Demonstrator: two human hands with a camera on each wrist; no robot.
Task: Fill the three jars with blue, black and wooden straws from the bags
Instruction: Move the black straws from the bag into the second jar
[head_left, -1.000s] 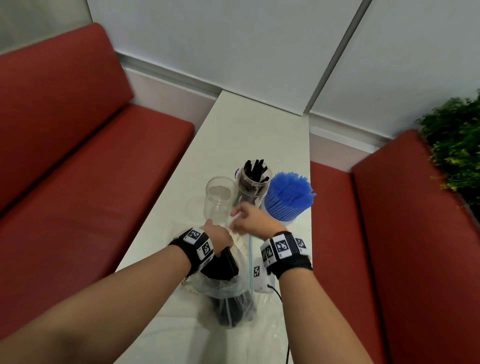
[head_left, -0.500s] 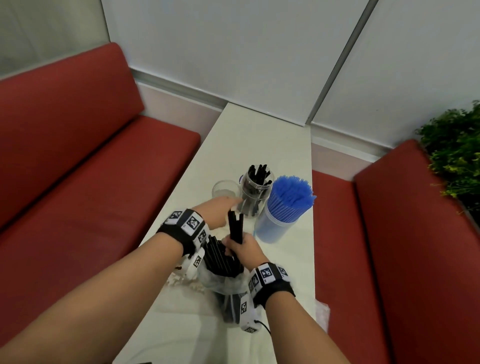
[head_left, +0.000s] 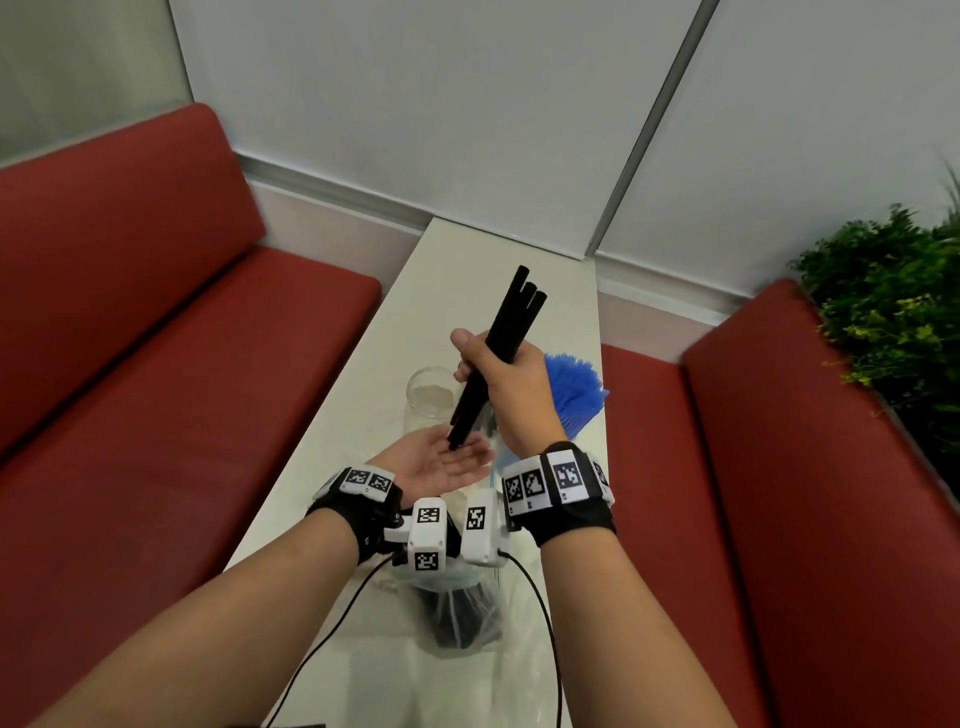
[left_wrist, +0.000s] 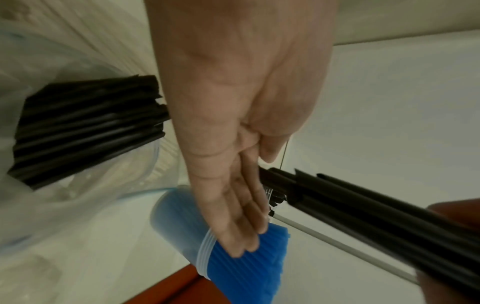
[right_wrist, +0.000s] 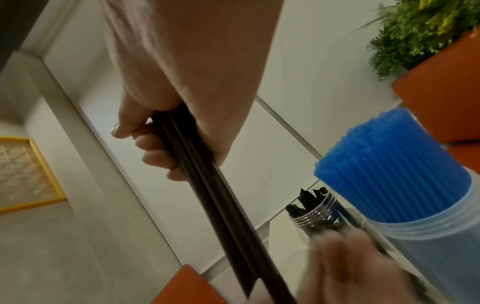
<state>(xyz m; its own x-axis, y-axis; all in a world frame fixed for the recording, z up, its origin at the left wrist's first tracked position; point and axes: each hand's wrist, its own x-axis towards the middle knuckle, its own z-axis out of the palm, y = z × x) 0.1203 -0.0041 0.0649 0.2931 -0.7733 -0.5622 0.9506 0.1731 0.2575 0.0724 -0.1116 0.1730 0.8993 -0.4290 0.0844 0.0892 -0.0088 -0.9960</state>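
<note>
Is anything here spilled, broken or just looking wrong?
Nothing is spilled or broken as far as the pictures show. The right hand grips a bundle of black straws with uneven top ends, its lower ends resting on the flat left hand. The blue straws fan out above their jar.

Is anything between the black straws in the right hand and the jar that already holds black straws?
Yes: the left hand lies open, palm up, under the lower ends of the black straws gripped by the right hand. The jar of black straws stands just beyond it.
</note>
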